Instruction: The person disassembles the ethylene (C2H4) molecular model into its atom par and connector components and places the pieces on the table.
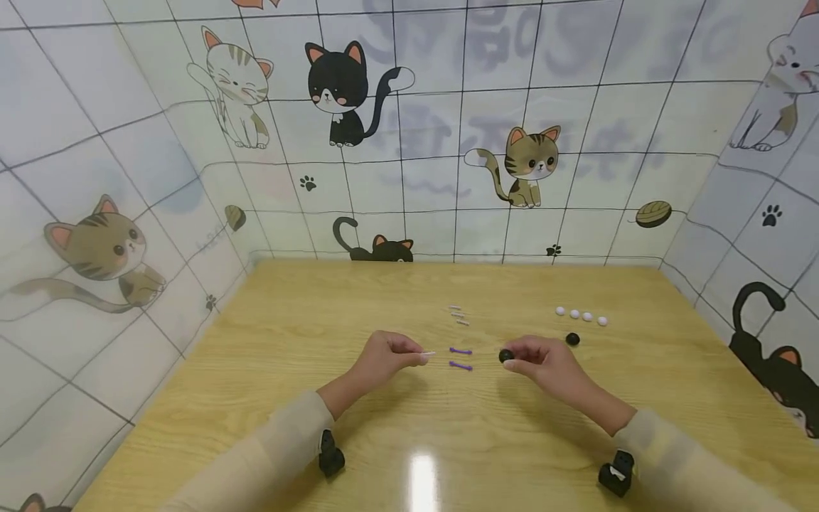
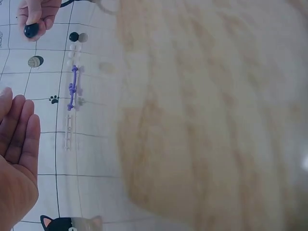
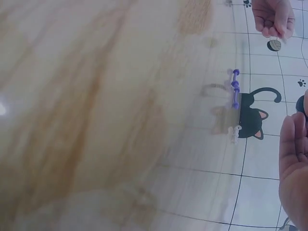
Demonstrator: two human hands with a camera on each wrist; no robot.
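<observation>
Held out above the left part of the table, my left hand point(image 1: 387, 359) pinches a short thin white stick point(image 1: 429, 353) between thumb and fingertips. My right hand point(image 1: 544, 363) pinches a shiny black ball point(image 1: 506, 355), which also shows in the left wrist view point(image 2: 31, 31). On the table between the hands lie two purple rods with knobbed ends, a far one point(image 1: 461, 350) and a near one point(image 1: 461, 365). Behind them is a small group of white sticks point(image 1: 457, 314). A second black ball point(image 1: 572, 339) rests just beyond my right hand.
Several white balls point(image 1: 581, 316) stand in a row at the back right of the wooden table point(image 1: 307, 306). Tiled walls point(image 1: 435, 178) with cat drawings enclose the table at the back and both sides.
</observation>
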